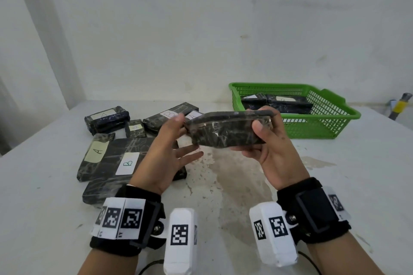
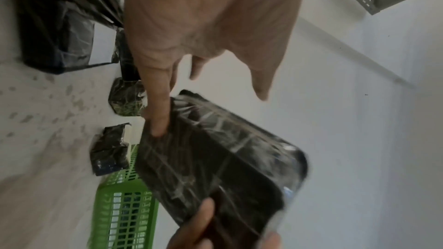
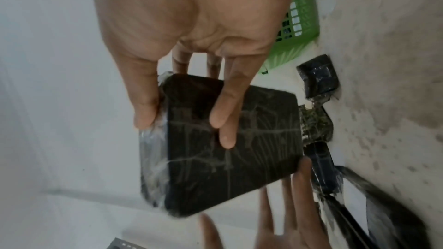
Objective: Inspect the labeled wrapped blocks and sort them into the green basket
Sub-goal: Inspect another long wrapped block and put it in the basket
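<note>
Wrapped block, dark and sheathed in clear film, is held in the air above the white table, in front of the green basket. No label shows on its visible faces. The right hand clamps one end, thumb on the near face and fingers curled round the far side. The left hand has straight, spread fingers, with only fingertips touching the other end. More labeled blocks, marked A and B, lie on the table at left, and two blocks lie inside the basket.
</note>
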Demonstrator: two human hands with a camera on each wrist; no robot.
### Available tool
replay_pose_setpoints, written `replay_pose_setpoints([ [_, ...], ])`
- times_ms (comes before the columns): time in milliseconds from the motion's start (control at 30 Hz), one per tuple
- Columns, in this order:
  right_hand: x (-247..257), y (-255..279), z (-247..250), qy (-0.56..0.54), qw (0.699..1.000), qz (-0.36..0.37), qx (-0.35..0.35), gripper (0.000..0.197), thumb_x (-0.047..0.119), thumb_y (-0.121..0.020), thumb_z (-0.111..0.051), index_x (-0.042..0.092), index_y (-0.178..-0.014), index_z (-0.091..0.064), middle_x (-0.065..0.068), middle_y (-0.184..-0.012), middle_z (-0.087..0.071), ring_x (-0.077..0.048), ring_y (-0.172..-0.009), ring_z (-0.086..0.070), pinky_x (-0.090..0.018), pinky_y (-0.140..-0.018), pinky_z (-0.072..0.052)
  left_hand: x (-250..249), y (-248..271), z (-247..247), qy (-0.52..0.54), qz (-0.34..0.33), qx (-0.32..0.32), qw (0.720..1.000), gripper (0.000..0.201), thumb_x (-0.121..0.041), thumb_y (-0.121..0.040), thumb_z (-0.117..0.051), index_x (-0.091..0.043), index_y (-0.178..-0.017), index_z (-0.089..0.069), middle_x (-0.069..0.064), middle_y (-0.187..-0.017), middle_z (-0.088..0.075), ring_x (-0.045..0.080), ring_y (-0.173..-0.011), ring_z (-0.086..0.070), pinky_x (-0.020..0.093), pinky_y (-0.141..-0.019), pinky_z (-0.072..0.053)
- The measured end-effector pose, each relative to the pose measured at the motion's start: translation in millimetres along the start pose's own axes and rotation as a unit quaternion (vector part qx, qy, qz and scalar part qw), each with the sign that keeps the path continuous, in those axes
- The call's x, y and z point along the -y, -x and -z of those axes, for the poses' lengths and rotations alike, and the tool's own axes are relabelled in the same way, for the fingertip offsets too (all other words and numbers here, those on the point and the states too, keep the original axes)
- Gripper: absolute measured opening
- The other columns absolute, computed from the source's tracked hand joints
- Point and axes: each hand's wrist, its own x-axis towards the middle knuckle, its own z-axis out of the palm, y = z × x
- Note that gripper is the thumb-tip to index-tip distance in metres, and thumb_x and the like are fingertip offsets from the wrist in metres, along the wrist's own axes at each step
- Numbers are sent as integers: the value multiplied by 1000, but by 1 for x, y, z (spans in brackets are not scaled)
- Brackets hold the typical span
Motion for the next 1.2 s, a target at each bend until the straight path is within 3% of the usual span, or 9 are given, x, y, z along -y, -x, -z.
replay_pose_setpoints([
  [100,-1,0,-3,54,998,-8,-34,59,48,-65,-84,34,-117,-61,-13,-126,-65,-40,-79,-73,-26,-58,-60,2,2,0,-93,-74,50,992,77,-65,-64,-69,-55,-136,-43,-16,-151,-37,11,-135,-39,47,-112,-29],
  [167,-2,2,-8,55,998,-24,-30,51,45,-77,-73,30,-123,-58,-9,-123,-68,-41,-87,-72,-30,-66,-62,5,2,-1,-129,-108,89,982,80,-67,-63,-74,-58,-136,-42,-9,-157,-33,14,-144,-31,50,-117,-21],
  [333,-8,4,-16,30,999,-34,-3,34,30,-82,-60,18,-114,-55,1,-108,-72,-32,-92,-72,-36,-71,-62,10,1,-6,-66,-160,89,981,48,-39,-76,-73,-25,-119,-57,7,-143,-51,29,-134,-48,43,-108,-42],
  [400,-9,4,-17,25,999,-29,1,36,30,-78,-63,18,-110,-55,3,-103,-73,-28,-90,-73,-34,-67,-62,11,2,-6,-71,-175,73,979,41,-36,-81,-69,-17,-114,-57,8,-136,-57,29,-129,-53,51,-109,-41],
  [533,-7,6,-18,39,999,-18,-5,31,29,-78,-63,19,-107,-57,3,-101,-73,-29,-85,-74,-32,-61,-62,12,5,-8,-80,-170,63,980,32,-36,-81,-68,-20,-108,-60,13,-122,-66,31,-121,-58,56,-108,-41],
  [667,-5,6,-20,51,998,-18,-8,34,33,-79,-65,20,-109,-56,1,-105,-72,-30,-89,-73,-38,-66,-63,12,7,-11,-94,-181,54,977,36,-39,-81,-68,-16,-107,-59,15,-119,-66,31,-119,-60,54,-105,-45],
  [767,-9,7,-23,69,997,-10,-27,34,28,-83,-75,19,-108,-54,-7,-114,-67,-32,-94,-73,-39,-65,-62,11,7,-11,-110,-190,64,973,43,-39,-81,-68,-10,-109,-55,19,-119,-64,33,-118,-59,54,-103,-47],
  [867,-11,9,-26,66,997,13,-46,35,26,-81,-69,13,-108,-52,-16,-120,-62,-30,-92,-73,-38,-61,-61,8,8,-10,-108,-195,79,972,48,-37,-81,-70,-4,-111,-51,25,-124,-57,37,-120,-56,48,-102,-49],
  [1200,-7,10,-26,67,997,14,-38,42,27,-77,-77,15,-108,-52,-6,-113,-65,-29,-95,-72,-36,-63,-61,6,10,-13,-135,-212,62,966,43,-40,-85,-65,-5,-108,-52,24,-118,-60,38,-116,-57,61,-103,-42],
])
